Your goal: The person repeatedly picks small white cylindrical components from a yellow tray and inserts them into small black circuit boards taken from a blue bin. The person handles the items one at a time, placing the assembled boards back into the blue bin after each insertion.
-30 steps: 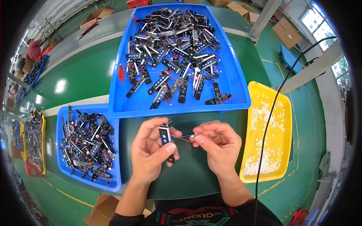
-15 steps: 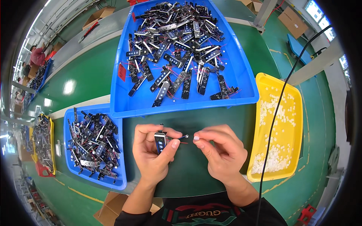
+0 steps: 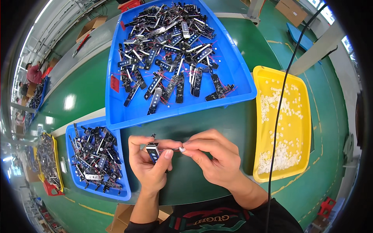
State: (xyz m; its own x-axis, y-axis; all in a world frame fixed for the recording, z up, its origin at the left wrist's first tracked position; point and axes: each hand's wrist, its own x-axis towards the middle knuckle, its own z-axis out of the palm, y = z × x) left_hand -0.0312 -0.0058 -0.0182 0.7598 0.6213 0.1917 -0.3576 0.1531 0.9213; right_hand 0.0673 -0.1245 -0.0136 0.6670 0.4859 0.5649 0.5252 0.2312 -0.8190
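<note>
My left hand point(image 3: 150, 165) is closed round a small black circuit board point(image 3: 152, 152) with a row of light squares. Thin wires run from that board toward the right, past my left thumb and forefinger. My right hand point(image 3: 215, 157) pinches a tiny white cap point(image 3: 182, 149) between thumb and forefinger, against the end of the wires. Whether the wire end sits inside the cap cannot be made out. Both hands are over the green tabletop point(image 3: 186, 182), just in front of the large blue tray.
The large blue tray point(image 3: 233, 87) holds many similar boards with red wires. A smaller blue tray point(image 3: 126, 190) with more boards stands at left. At right, a yellow tray point(image 3: 261, 174) holds loose white caps. A black cable point(image 3: 276, 116) hangs across it.
My right hand has moved left with the white cap, up to the wire end. A gap stood between them before. The whole view has shifted slightly.
</note>
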